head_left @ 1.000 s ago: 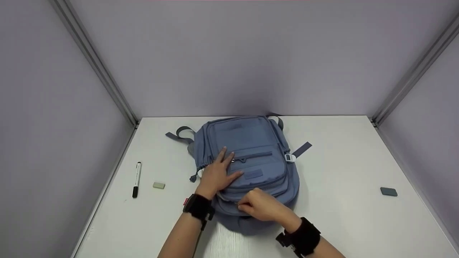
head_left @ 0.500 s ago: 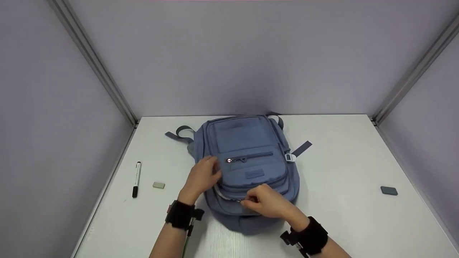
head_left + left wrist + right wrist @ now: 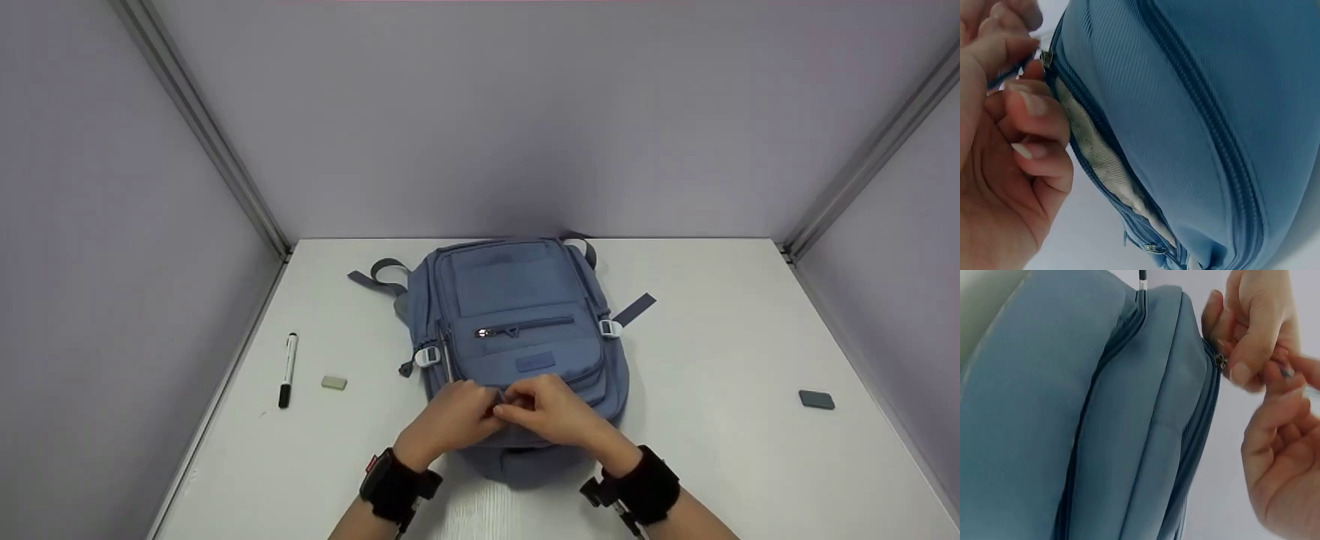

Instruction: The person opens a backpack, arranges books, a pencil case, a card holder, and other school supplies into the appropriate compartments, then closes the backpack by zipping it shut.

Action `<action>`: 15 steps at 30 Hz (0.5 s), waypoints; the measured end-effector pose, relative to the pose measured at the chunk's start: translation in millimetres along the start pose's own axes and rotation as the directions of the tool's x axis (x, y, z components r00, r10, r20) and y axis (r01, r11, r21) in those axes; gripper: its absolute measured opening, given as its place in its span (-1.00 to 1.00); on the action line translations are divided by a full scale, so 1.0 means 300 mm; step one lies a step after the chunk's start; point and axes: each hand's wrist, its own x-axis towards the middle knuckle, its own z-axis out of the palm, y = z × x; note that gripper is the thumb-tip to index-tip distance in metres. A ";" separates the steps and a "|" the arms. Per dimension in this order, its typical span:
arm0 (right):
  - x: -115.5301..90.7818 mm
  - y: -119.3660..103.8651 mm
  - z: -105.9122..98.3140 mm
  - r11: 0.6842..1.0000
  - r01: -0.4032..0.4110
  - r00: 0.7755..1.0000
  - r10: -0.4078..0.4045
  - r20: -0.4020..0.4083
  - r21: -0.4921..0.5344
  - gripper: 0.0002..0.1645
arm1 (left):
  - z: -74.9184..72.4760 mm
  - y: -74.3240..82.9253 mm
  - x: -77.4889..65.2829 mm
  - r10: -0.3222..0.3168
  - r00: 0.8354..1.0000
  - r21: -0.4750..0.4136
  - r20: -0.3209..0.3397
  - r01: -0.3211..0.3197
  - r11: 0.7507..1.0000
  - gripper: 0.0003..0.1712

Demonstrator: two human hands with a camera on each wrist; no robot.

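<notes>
A blue backpack (image 3: 517,281) lies on its back on the white table. Near its lower front, both hands meet at a pocket zip. My left hand (image 3: 459,415) has curled fingers at the pocket edge, pinching beside the metal zip slider (image 3: 1046,59). Right against it, my right hand (image 3: 551,411) pinches the blue zip pull (image 3: 1286,372) between thumb and finger. Pale lining (image 3: 1095,146) shows through the partly parted zip in the left wrist view. From the head view, the hands hide the slider.
A black-capped white marker (image 3: 289,371) and a pale green eraser-like block (image 3: 334,382) lie left of the backpack. A dark teal block (image 3: 816,399) lies at the far right. Grey panels (image 3: 480,120) enclose the table's back and sides.
My left hand has lifted from the backpack's front, passed its left side, and come down beside the right hand at the zip. The right hand has stayed near the same place.
</notes>
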 end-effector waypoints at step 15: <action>-0.040 0.092 0.044 0.792 0.190 0.960 -0.273 -0.058 -0.581 -0.85 | -0.051 -0.043 -0.035 0.002 0.995 -0.139 0.100 0.012 0.990 -0.67</action>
